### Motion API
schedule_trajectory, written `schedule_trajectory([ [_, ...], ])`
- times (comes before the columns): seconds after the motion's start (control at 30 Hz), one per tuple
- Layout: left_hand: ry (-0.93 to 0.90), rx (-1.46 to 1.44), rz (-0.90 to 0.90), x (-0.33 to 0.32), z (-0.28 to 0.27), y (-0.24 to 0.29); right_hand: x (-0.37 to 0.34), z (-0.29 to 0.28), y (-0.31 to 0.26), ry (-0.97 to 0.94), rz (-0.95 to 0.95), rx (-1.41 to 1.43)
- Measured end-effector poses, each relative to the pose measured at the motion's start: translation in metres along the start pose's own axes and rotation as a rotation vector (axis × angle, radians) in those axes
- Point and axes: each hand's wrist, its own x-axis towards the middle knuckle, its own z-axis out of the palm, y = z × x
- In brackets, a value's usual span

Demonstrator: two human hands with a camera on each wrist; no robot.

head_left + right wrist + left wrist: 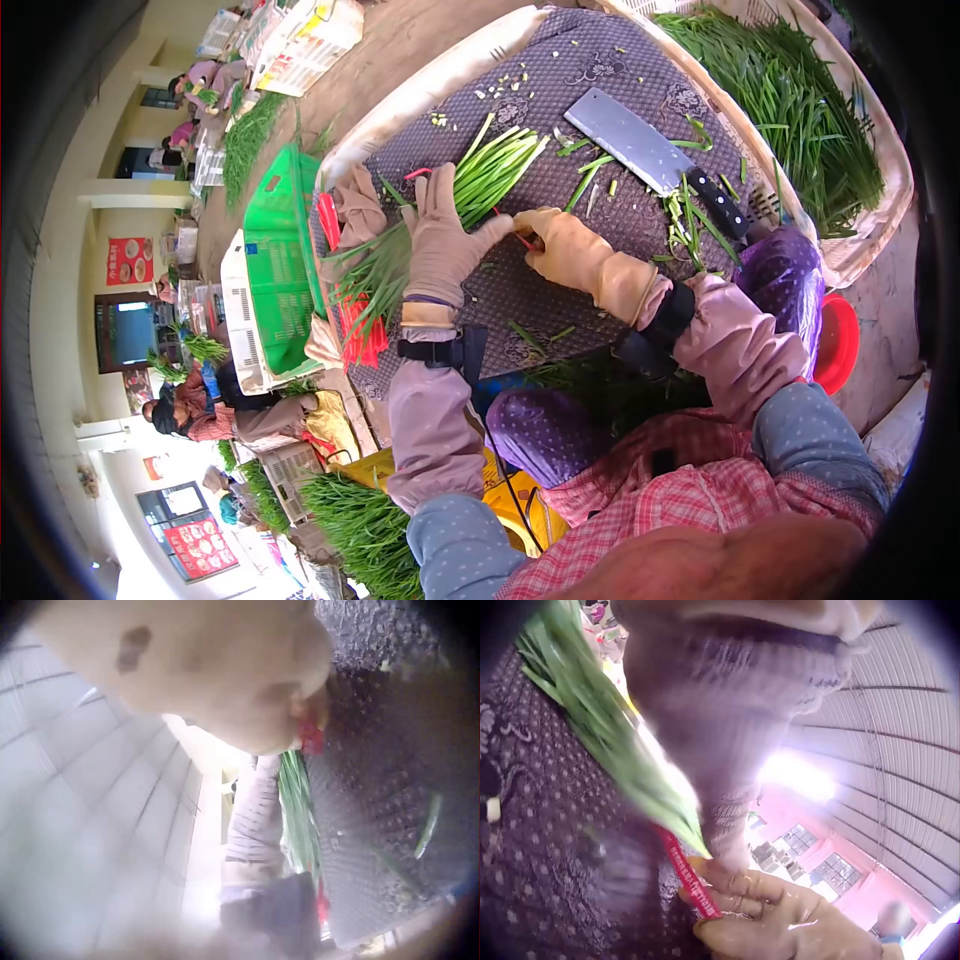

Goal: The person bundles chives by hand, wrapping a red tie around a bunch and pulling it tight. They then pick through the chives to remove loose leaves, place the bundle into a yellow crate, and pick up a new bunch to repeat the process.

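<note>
Greens (495, 170) lie in 1 bundle on the left half of the worktop (420, 150), pale ends pointing towards the far edge, leaves trailing to the left edge. Over them goes the left hand (440, 245), its fingers nearly straight and close together, thumb spread towards the right hand (575, 255); I'd say it presses there to keep the stalks from fanning out. The right hand has finger and thumb closed in a pinch on a red strip (690, 877), just beside the bundle, which looks like the way to control something so narrow. The knife (630, 140) sits well apart near the right edge, handle turned towards the person, probably so the blade is out of the way yet easy to pick up.

From the left wrist you can make out pale print on the strip; the head view gives barely a thin red line between the 2 hands. Only the head view, though, has the knife and the bundle's pale ends. Whether the strip runs underneath the greens, I can't tell from any of the 3.
</note>
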Motion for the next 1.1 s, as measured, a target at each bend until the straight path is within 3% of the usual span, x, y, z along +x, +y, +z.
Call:
schedule_trajectory([
  [0.07, 0.19, -0.021, 0.029, 0.005, 0.014, -0.006, 0.003, -0.001, 0.012, -0.103, 0.124, 0.551],
  [0.1, 0.188, -0.017, 0.03, 0.006, 0.023, -0.01, 0.003, -0.003, 0.017, -0.103, 0.123, 0.556],
  [0.17, 0.195, -0.119, -0.124, 0.006, 0.033, -0.014, 0.004, -0.009, 0.022, -0.226, 0.264, 1.06],
  [0.23, 0.243, -0.057, -0.127, 0.003, 0.038, -0.014, 0.004, -0.005, 0.016, -0.166, 0.348, 1.211],
  [0.33, 0.136, 0.019, -0.168, 0.003, 0.034, -0.011, 0.003, -0.004, 0.008, -0.185, 0.477, 1.193],
  [0.43, 0.162, 0.162, -0.124, 0.001, 0.05, -0.019, 0.003, -0.019, -0.006, -0.205, 0.596, 1.028],
  [0.5, 0.201, 0.173, -0.115, -0.001, 0.053, -0.022, -0.017, -0.054, -0.028, -0.423, 0.445, 0.431],
  [0.53, 0.227, 0.186, -0.09, -0.001, 0.049, -0.021, -0.035, -0.053, -0.018, -0.262, 0.084, -0.045],
  [0.6, 0.28, 0.186, 0.032, 0.0, 0.043, -0.021, -0.083, -0.105, -0.034, -0.034, -0.01, -0.215],
  [0.63, 0.236, 0.125, 0.053, -0.001, 0.023, 0.0, -0.106, -0.14, -0.031, 0.082, -0.089, -0.153],
  [0.67, 0.193, 0.054, 0.014, 0.002, 0.021, 0.01, -0.133, -0.177, -0.028, 0.086, 0.018, -0.01],
  [0.7, 0.318, 0.051, 0.077, 0.001, 0.033, 0.004, -0.167, -0.215, -0.027, 0.142, 0.073, 0.154],
  [0.73, 0.236, 0.038, 0.066, 0.003, 0.028, 0.014, -0.203, -0.246, -0.014, 0.266, 0.085, 0.095],
  [0.77, 0.222, 0.138, 0.05, 0.002, 0.034, 0.009, -0.237, -0.263, 0.005, 0.338, 0.177, 0.323],
  [0.8, 0.183, 0.346, -0.02, 0.001, 0.041, 0.009, -0.275, -0.286, 0.009, 0.401, 0.381, 0.373],
  [0.83, 0.185, 0.527, -0.03, 0.001, 0.043, 0.015, -0.309, -0.303, 0.026, 0.427, 0.459, 0.413],
  [0.87, 0.167, 0.566, -0.107, -0.001, 0.033, 0.035, -0.336, -0.31, 0.038, 0.463, 0.615, 0.262],
  [0.9, 0.158, 0.557, -0.075, -0.006, 0.04, 0.037, -0.362, -0.312, 0.06, 0.444, 0.794, 0.131],
  [0.97, 0.514, 0.584, 0.023, -0.013, 0.04, 0.039, -0.414, -0.301, 0.12, 0.328, 1.038, -0.204],
  [1.0, 0.409, 0.52, 0.002, -0.021, 0.033, 0.053, -0.435, -0.289, 0.16, 0.184, 1.066, -0.461],
  [1.03, 0.415, 0.532, 0.008, -0.031, 0.031, 0.065, -0.454, -0.264, 0.202, 0.128, 1.085, -0.551],
  [1.07, 0.394, 0.423, 0.068, -0.041, 0.03, 0.076, -0.484, -0.239, 0.269, -0.039, 1.137, -0.423],
  [1.1, 0.379, 0.315, 0.116, -0.048, 0.03, 0.084, -0.491, -0.22, 0.289, 0.103, 1.003, -0.186],
])
